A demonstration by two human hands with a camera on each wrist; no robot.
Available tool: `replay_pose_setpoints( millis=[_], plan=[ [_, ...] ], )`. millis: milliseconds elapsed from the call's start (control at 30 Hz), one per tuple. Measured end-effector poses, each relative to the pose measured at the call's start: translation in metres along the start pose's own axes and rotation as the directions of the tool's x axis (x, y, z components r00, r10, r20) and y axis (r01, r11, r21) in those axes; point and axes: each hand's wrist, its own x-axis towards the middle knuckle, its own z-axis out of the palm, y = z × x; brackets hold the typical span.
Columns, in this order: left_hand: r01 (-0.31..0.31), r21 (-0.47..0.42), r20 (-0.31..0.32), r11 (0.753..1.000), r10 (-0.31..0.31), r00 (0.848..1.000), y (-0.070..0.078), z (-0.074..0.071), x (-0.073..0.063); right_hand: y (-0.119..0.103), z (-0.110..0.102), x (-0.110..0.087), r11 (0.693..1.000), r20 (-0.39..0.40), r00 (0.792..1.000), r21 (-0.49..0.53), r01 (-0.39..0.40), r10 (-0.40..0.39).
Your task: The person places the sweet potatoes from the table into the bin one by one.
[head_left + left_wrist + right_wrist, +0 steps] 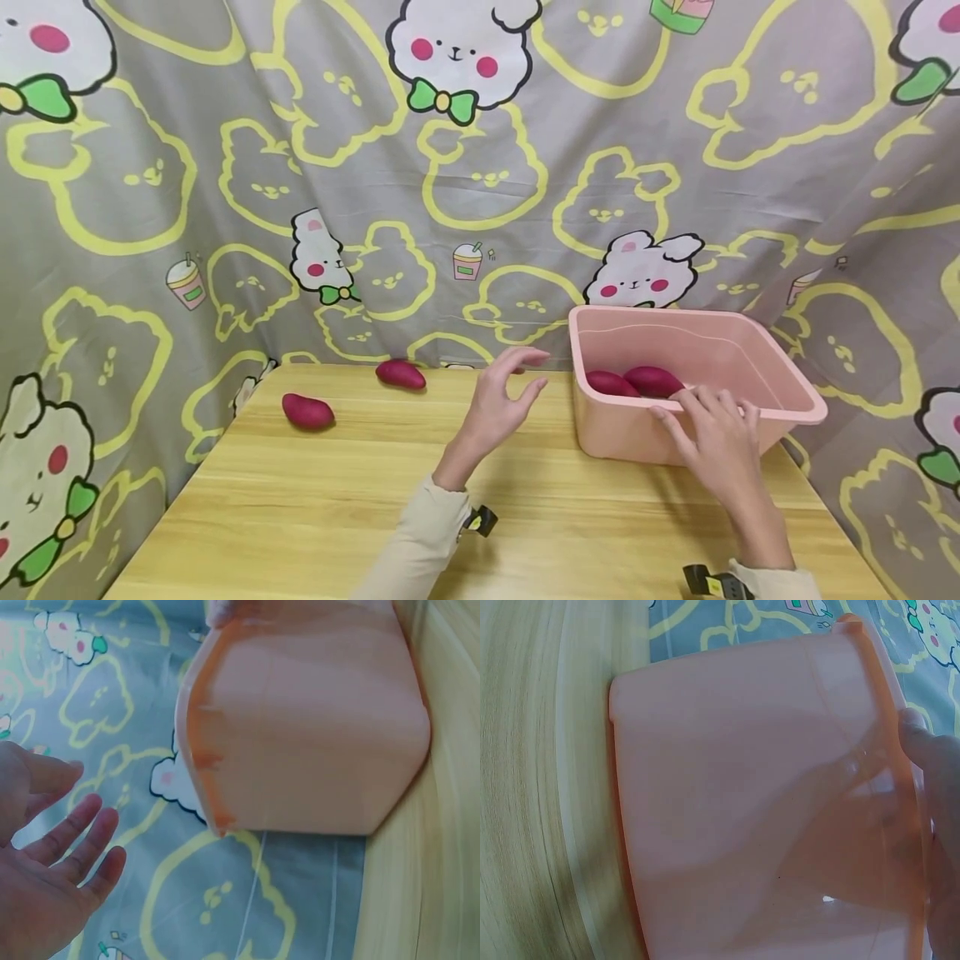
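Observation:
A pink plastic bin (630, 433) stands at the right of the wooden table. My right hand (716, 437) holds its front rim, thumb against the outer wall and fingers over the edge; the right wrist view shows the thumb (915, 735) on that rim. Two purple sweet potatoes (651, 381) lie inside, partly hidden by the front wall. My left hand (495, 404) hovers left of the bin with fingers spread and nothing in it. In the left wrist view its palm and fingers (88, 840) are apart from the bin.
Two more sweet potatoes lie on the table's left side, one (401, 375) by the back edge and one (308, 412) nearer the left edge. A grey cartoon-print curtain (510, 200) hangs behind and along both sides of the table (300, 517).

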Motion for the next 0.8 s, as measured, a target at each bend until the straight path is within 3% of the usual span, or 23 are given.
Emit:
replay_pose_setpoints(
  millis=[533,800],
  plan=[
    [-0.015,0.068,-0.094,0.998,0.021,0.995,-0.014,-0.048,-0.020,-0.004,0.002,-0.001,1.000,0.009,1.000,-0.004,0.007,-0.007],
    [-0.023,0.096,-0.147,0.995,0.037,0.988,-0.017,-0.062,-0.019,-0.001,0.000,0.000,1.000,0.010,1.000,-0.009,-0.007,0.008]
  ],
)
